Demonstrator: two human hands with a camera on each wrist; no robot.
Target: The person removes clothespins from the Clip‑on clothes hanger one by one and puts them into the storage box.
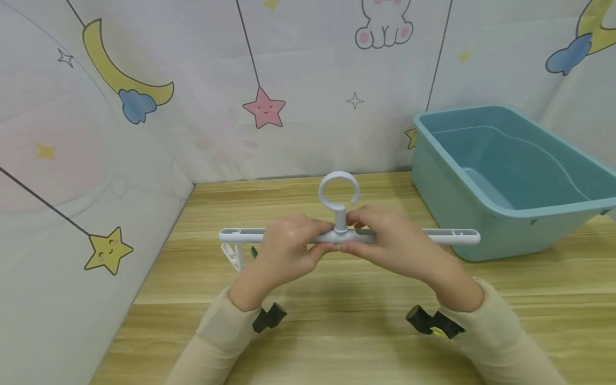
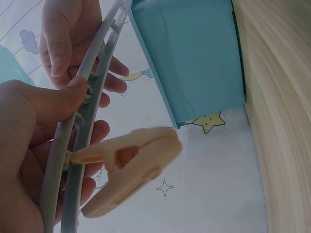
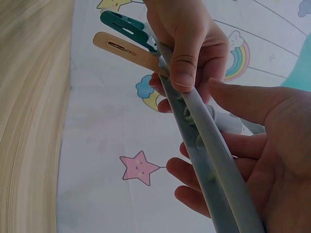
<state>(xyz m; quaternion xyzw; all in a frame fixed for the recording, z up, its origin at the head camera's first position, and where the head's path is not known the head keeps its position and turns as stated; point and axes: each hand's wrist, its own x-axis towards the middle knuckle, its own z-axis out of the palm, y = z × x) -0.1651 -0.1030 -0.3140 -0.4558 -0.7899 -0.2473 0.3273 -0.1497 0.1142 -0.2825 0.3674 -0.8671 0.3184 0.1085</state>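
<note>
The left hand (image 1: 289, 243) and right hand (image 1: 397, 243) pinch the pale hanger (image 1: 340, 235) between thumbs and fingers, 1 on each side of its upright hook (image 1: 340, 218), above the middle of the wooden table (image 1: 337, 326). On its left part are 3 clips: a white clip (image 1: 233, 256), a green clip (image 3: 125, 28) and a tan clip (image 3: 127, 51). At far right stands an open-topped teal bin (image 1: 443, 192), its inner walls showing.

A wood-grained tabletop (image 1: 337, 347), light brown with streaks running crosswise. A teal bin (image 1: 443, 192) stands upright on its right side.
</note>
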